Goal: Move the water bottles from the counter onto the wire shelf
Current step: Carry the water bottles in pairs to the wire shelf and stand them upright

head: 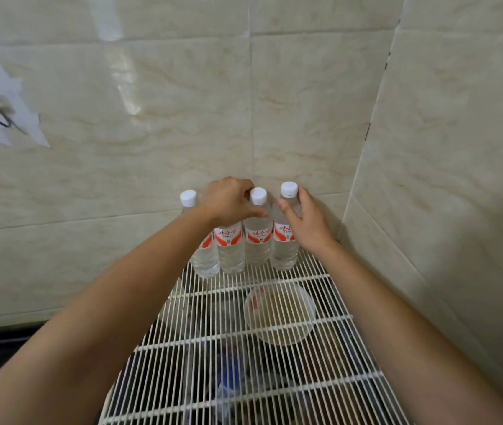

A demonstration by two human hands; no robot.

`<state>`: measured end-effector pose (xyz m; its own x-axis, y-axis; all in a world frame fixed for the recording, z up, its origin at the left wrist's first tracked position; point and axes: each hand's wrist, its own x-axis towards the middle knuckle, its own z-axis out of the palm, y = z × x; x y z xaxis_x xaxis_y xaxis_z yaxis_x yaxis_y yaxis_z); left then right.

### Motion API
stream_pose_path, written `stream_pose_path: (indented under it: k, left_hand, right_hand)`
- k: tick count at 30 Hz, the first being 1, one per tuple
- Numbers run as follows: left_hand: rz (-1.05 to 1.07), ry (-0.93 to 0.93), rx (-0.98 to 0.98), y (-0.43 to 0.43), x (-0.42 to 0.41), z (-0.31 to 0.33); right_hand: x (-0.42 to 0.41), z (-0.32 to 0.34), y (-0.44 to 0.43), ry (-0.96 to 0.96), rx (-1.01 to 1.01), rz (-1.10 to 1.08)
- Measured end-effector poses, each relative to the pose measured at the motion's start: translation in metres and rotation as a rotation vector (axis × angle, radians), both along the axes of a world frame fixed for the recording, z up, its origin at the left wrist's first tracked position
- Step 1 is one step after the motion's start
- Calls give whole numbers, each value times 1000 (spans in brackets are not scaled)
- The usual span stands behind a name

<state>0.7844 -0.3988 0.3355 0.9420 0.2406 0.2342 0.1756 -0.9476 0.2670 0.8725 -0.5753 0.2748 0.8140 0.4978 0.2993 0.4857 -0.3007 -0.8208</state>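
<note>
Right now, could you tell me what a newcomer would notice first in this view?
Four water bottles with white caps and red labels stand in a row at the back of the white wire shelf, against the tiled wall. The left hand and right hand rest on them. A clear plastic bowl sits nearer on the shelf.

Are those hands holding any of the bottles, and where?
The left hand grips a clear plastic water bottle around its neck. The right hand rests on the rightmost bottle's shoulder; a closed grip cannot be told.
</note>
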Motion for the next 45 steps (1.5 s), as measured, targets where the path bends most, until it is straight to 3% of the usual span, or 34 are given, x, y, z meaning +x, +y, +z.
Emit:
stream_pose_path:
  k: [8,17,19,22,25,28,31,35,40,45]
  left_hand:
    - [-1,-34,-70,3,-2,1]
    - [44,167,234,-8,-9,9]
    - [54,86,287,-12,-22,19]
    - [87,-234,301,-13,-56,38]
    - [194,-485,383,-6,-112,46]
    - [361,-522,403,17,-187,32]
    - [533,-452,382,42,-273,7]
    - [789,-324,382,53,-385,-24]
    - [899,-224,557,67,-508,-29]
    - [1006,-219,538,93,-646,-40]
  right_hand:
    - [-9,8,-2,47,-52,-7]
    - [-19,8,1,66,-98,-29]
    - [-22,20,0,38,-128,-59]
    - [-30,48,0,-135,-92,-136]
    - [-51,72,4,-402,-41,-147]
    - [-85,76,22,-588,62,-100]
    - [-128,58,59,-569,107,66]
    - [-206,20,111,-527,8,325]
    - [-316,18,172,-661,-67,510]
    - [-440,7,233,-702,8,606]
